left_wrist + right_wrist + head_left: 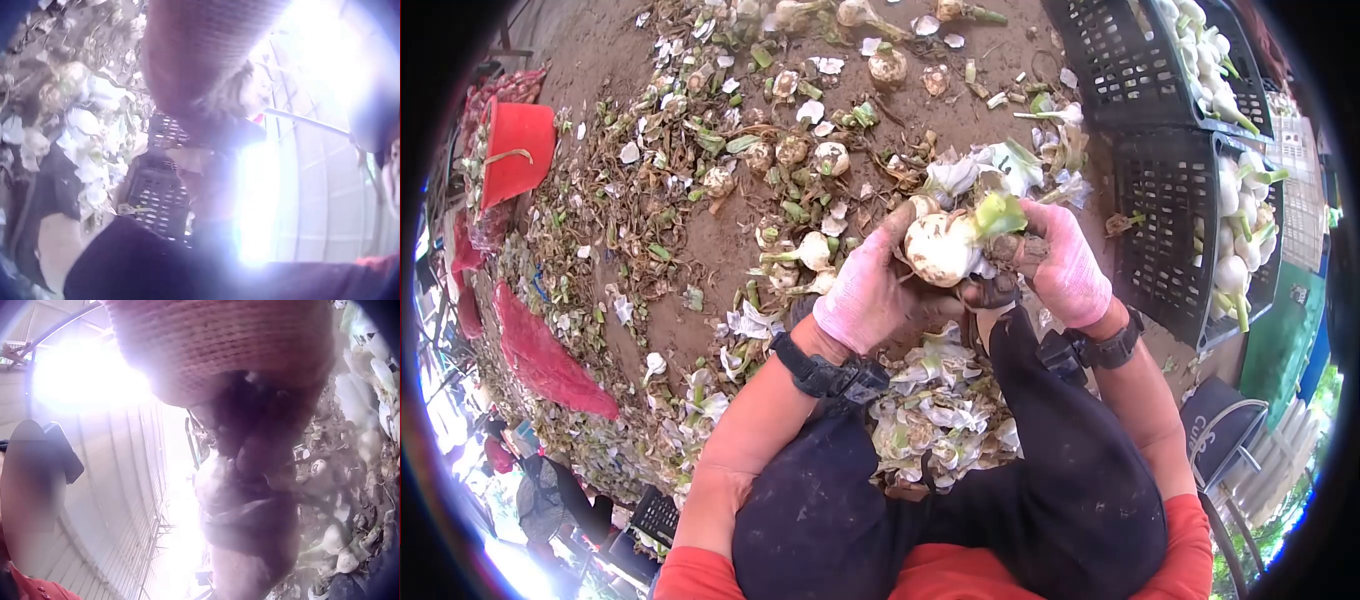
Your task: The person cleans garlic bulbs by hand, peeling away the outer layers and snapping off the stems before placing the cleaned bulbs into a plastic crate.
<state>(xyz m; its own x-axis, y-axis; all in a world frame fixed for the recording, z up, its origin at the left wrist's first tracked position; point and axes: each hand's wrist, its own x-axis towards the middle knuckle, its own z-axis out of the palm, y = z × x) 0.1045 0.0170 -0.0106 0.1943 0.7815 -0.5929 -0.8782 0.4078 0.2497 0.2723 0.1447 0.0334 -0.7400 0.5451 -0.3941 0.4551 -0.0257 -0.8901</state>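
Note:
A garlic bulb point(941, 248) with soil-stained white skin and a short green stem point(998, 214) is between the two gloved hands in the head view. The left hand point(868, 290) grips the bulb from its left side, fingers curled round it. At the stem side, the right hand point(1062, 262) has its fingers curled around the stem and loose skin; its fingertips are dark with dirt. In the right wrist view the right hand point(231, 356) fills the top, and the pale bulb point(215, 481) shows partly below it. Glare blurs the left wrist view around the left hand point(200, 62).
Black crates point(1165, 220) holding trimmed white bulbs stand at the right. Several untrimmed bulbs point(831, 158) and scraps lie on the soil ahead. A peelings heap point(945, 420) sits between the legs. At the far left are a red bucket point(525, 150) and red netting point(545, 355).

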